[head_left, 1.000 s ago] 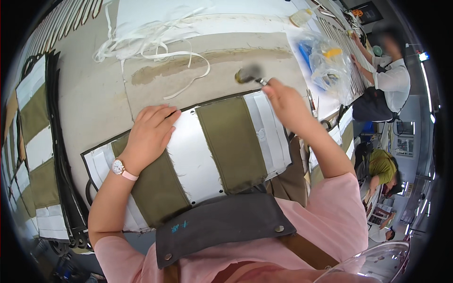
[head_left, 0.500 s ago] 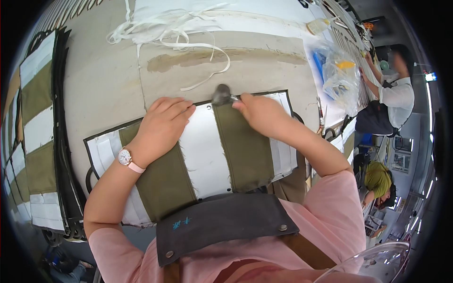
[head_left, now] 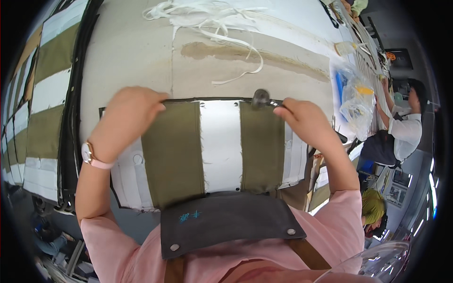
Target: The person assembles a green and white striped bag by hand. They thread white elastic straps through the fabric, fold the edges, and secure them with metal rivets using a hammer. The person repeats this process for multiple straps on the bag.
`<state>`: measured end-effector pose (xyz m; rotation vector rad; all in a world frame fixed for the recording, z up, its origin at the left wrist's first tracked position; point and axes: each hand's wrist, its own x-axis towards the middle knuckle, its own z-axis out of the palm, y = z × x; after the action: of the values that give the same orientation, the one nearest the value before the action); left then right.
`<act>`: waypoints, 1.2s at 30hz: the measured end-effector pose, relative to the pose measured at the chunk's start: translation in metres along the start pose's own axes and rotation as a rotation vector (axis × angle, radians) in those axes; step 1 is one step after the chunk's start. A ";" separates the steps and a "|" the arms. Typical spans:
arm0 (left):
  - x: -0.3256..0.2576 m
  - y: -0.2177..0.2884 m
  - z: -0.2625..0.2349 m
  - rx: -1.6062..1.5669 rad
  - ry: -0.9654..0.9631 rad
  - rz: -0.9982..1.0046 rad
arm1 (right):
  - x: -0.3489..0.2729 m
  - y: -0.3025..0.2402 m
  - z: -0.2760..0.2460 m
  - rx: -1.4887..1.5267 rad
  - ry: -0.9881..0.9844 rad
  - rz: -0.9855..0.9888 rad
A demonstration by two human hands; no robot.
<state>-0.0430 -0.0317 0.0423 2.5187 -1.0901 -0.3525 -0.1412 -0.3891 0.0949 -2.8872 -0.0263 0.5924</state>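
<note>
Left hand [head_left: 130,118] flat on the top left corner of the fabric panel [head_left: 217,151], fingers spread, pressing and clasping nothing. Right hand [head_left: 302,120] pinched shut on the handle of a small brush [head_left: 261,99], whose round dark head sits on the panel's top edge, above the right olive strip [head_left: 263,146]. The panel, white with two olive strips, lies on the beige table [head_left: 132,56] right at the person's chest. Risks, as I judge them: the brush head rides the very edge, so a slip could smear onto the table, which already shows a brown streak [head_left: 245,54]. If the left hand eases off, the panel may creep or wrinkle under the stroke. Loose white straps [head_left: 212,19] lie well apart, above. Another person [head_left: 406,127] works at far right, clear of it.
</note>
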 end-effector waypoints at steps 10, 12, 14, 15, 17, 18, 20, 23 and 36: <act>-0.011 -0.059 -0.002 -0.448 0.026 -0.272 | 0.052 -0.075 0.060 0.139 -0.045 -0.148; -0.013 -0.065 -0.004 -0.446 0.037 -0.263 | 0.051 -0.067 0.049 0.128 0.034 -0.200; -0.021 -0.064 -0.006 -0.436 0.048 -0.272 | 0.047 -0.071 0.018 0.116 0.068 -0.249; -0.026 -0.065 -0.006 -0.427 0.054 -0.276 | 0.042 -0.078 0.010 0.192 0.153 -0.204; -0.028 -0.067 -0.009 -0.404 0.076 -0.261 | 0.033 -0.086 0.016 0.296 0.284 -0.164; -0.030 -0.070 -0.009 -0.380 0.106 -0.284 | 0.032 -0.089 0.020 0.349 0.348 -0.146; -0.029 -0.073 -0.012 -0.329 0.163 -0.300 | 0.045 -0.089 0.057 -0.010 0.126 -0.247; -0.029 -0.068 -0.028 -0.284 0.034 -0.600 | 0.052 -0.104 0.053 0.127 -0.073 -0.285; -0.033 -0.100 -0.009 -0.152 0.287 -0.524 | 0.115 -0.210 0.060 0.114 -0.007 -0.497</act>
<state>0.0029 0.0575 0.0101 2.5799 -0.2769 -0.1885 -0.0545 -0.1658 0.0362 -2.6169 -0.6639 0.4855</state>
